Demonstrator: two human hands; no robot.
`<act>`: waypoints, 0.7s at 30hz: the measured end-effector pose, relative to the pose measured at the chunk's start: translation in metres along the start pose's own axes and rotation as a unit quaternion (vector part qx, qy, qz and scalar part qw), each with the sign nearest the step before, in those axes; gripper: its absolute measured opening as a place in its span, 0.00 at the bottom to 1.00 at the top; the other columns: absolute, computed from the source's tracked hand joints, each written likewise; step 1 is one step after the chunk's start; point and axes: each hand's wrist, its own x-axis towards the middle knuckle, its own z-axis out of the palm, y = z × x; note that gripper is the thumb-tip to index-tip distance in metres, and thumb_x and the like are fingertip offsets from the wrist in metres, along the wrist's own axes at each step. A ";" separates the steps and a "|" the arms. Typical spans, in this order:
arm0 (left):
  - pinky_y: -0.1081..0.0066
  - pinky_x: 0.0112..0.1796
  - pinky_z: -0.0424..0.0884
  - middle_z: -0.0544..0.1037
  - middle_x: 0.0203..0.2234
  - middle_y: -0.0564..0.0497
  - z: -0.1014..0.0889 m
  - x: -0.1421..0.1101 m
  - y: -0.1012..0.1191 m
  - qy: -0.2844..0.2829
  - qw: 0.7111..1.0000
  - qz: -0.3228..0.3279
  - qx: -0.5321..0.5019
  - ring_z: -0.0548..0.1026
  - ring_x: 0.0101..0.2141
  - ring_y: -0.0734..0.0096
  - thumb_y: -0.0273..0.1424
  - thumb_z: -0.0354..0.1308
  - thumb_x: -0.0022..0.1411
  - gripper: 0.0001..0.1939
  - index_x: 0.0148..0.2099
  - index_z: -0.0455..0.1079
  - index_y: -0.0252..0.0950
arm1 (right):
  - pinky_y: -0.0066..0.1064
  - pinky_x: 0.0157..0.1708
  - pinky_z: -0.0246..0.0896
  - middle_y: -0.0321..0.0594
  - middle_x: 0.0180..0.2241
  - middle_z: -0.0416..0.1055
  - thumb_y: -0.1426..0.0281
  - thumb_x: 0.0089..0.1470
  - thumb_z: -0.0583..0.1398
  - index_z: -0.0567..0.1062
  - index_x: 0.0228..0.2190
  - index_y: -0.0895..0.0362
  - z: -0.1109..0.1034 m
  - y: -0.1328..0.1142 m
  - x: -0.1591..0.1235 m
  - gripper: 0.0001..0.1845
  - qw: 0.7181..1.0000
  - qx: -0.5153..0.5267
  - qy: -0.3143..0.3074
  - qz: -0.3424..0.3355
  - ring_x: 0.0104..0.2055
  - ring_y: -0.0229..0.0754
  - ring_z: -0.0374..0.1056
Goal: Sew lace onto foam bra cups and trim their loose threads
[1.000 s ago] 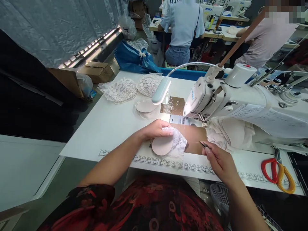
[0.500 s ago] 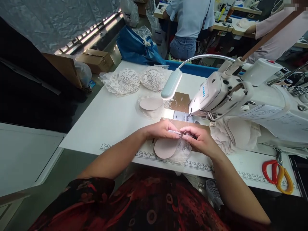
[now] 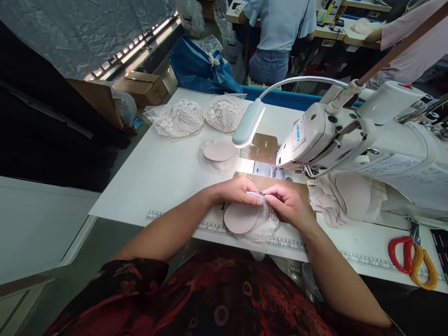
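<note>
Beige bra cup (image 3: 241, 218) with a white lace overlay (image 3: 266, 221) lies on the white table (image 3: 157, 177) at its near edge, partly over the printed ruler strip (image 3: 290, 242) and just in front of the sewing machine (image 3: 367, 140). Both of the person's hands meet at the cup's upper edge. Their left hand (image 3: 235, 190) rests on top of the cup with fingers curled, pinching the lace rim. Their right hand (image 3: 289, 201) is closed in a narrow pinch on the same lace edge, touching the left fingertips; a thin dark tool seems to sit between the fingers, too small to make out.

Just right of the hands, under the machine's arm, sits a stack of beige cups (image 3: 345, 193). Farther back on the table lies a single beige cup (image 3: 219, 151), lit by a gooseneck lamp (image 3: 248, 123). Behind it are two white lace cups (image 3: 196, 116). Red and yellow scissors (image 3: 413, 256) lie at the far right of the table, well apart from the hands.

Beyond the table, a seated person in a light blue top (image 3: 280, 23) faces away at another workstation, and a blue bag (image 3: 199, 70) sits on the floor
</note>
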 end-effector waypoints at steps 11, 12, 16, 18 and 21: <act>0.79 0.26 0.64 0.74 0.29 0.52 -0.029 -0.023 0.008 -0.026 0.996 -0.022 0.082 0.70 0.26 0.76 0.27 0.62 0.53 0.18 0.48 0.74 0.34 | 0.29 0.26 0.55 0.34 0.24 0.67 0.64 0.53 0.60 0.71 0.27 0.56 -0.002 0.014 -0.001 0.08 0.997 -0.054 0.029 0.051 0.27 0.38 0.61; 0.78 0.26 0.64 0.73 0.29 0.53 -0.032 -0.027 0.008 -0.004 0.996 -0.031 0.082 0.69 0.26 0.77 0.27 0.61 0.52 0.20 0.50 0.73 0.33 | 0.29 0.25 0.53 0.33 0.23 0.65 0.65 0.52 0.60 0.71 0.27 0.56 -0.004 0.016 -0.003 0.08 0.997 -0.056 0.020 0.056 0.26 0.37 0.59; 0.77 0.27 0.64 0.70 0.28 0.54 -0.034 -0.032 0.006 0.070 0.994 -0.021 0.079 0.68 0.26 0.78 0.28 0.61 0.53 0.24 0.53 0.71 0.32 | 0.29 0.26 0.54 0.32 0.24 0.65 0.62 0.53 0.60 0.70 0.27 0.55 -0.009 0.018 -0.006 0.10 0.997 -0.042 -0.040 0.042 0.26 0.36 0.58; 0.77 0.27 0.64 0.70 0.29 0.54 -0.028 -0.029 0.003 0.083 0.994 -0.003 0.066 0.67 0.26 0.78 0.29 0.60 0.55 0.24 0.55 0.70 0.32 | 0.30 0.29 0.57 0.34 0.28 0.67 0.58 0.52 0.62 0.69 0.28 0.55 -0.008 0.016 -0.003 0.14 0.999 -0.030 -0.017 0.031 0.29 0.38 0.61; 0.76 0.29 0.65 0.70 0.31 0.53 -0.014 -0.020 0.001 0.095 0.992 0.041 0.068 0.68 0.28 0.77 0.31 0.59 0.57 0.24 0.56 0.68 0.32 | 0.32 0.33 0.60 0.37 0.32 0.70 0.56 0.49 0.64 0.70 0.31 0.55 0.001 0.009 0.003 0.17 0.999 -0.005 0.036 0.031 0.32 0.40 0.64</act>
